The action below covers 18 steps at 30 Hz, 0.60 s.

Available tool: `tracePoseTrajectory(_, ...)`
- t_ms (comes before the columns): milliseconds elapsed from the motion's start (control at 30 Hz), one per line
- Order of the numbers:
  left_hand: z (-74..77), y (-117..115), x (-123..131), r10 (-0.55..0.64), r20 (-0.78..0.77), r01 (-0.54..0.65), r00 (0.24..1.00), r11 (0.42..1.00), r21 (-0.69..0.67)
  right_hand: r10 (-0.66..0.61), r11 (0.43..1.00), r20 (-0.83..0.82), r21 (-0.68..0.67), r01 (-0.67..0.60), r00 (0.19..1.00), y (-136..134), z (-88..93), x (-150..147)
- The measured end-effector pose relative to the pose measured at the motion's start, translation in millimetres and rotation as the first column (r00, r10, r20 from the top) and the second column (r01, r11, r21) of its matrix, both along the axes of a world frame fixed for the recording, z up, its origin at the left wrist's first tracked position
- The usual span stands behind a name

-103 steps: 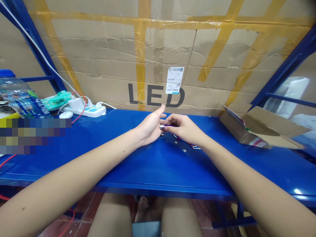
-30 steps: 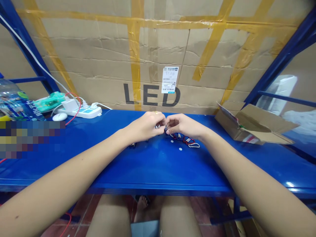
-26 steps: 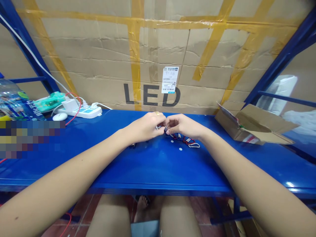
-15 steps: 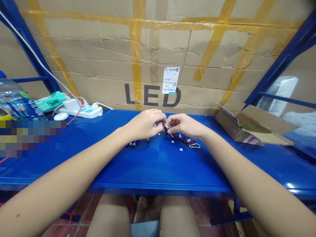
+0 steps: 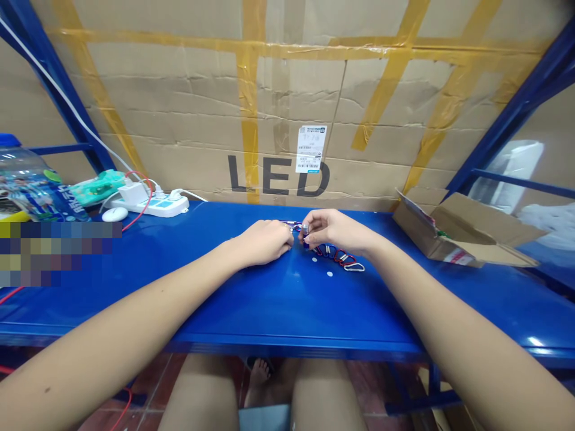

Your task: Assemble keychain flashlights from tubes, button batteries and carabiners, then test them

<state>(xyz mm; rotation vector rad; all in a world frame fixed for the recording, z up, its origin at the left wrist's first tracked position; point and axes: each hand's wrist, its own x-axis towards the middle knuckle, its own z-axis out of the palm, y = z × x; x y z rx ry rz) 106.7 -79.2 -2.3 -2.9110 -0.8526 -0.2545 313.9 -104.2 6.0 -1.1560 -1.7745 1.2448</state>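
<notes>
We identify one small cylinder (image 5: 306, 237), blue-bodied with a silver top, pinched upright in the right hand (image 5: 335, 230), beside the far left end of a row of carabiners (image 5: 345, 258) on the bench (image 5: 278, 305). The left hand (image 5: 266, 240) is curled, apart from the right; we cannot tell whether it grips anything. At right, an open carton (image 5: 420, 227) contains a small green item (image 5: 442, 234).

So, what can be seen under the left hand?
Shiny metallic parts show just beyond the fingers of the left hand; whatever lies beneath its palm and curled fingers is covered.
</notes>
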Motion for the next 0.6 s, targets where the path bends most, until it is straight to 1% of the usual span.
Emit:
tracePoseTrajectory(133, 4.1, 0.1, -0.3, 0.038, 0.018, -0.037, 0.999, 0.997, -0.071, 0.049, 0.998, 0.042, 0.026, -0.050, 0.998, 0.1, -1.3, 0.0)
tracePoseTrajectory(267, 4.1, 0.8, -0.9, 0.029, 0.071, -0.020, 0.997, 0.992, -0.129, 0.097, 0.993, 0.097, 0.056, -0.103, 0.991, 0.3, -2.0, -1.0)
tracePoseTrajectory(333, 3.2, 1.0, -0.9, 0.023, 0.079, -0.011, 0.997, 0.989, -0.146, 0.102, 0.993, 0.119, 0.050, -0.108, 0.988, -0.4, -1.8, -2.3)
tracePoseTrajectory(400, 2.7, 1.0, -0.7, 0.042, 0.079, -0.029, 0.996, 0.985, -0.169, 0.105, 0.993, 0.133, 0.046, -0.112, 0.986, -1.2, -1.5, -3.5)
tracePoseTrajectory(533, 4.3, 1.0, -1.4, 0.091, 0.095, -0.059, 0.991, 0.954, -0.294, 0.100, 0.993, 0.146, 0.054, -0.109, 0.984, -1.3, -2.0, -4.4)
tracePoseTrajectory(600, 6.3, 1.7, -2.4, 0.104, 0.106, -0.066, 0.989, 0.948, -0.311, 0.091, 0.993, 0.146, 0.059, -0.101, 0.985, -0.7, -2.7, -4.1)
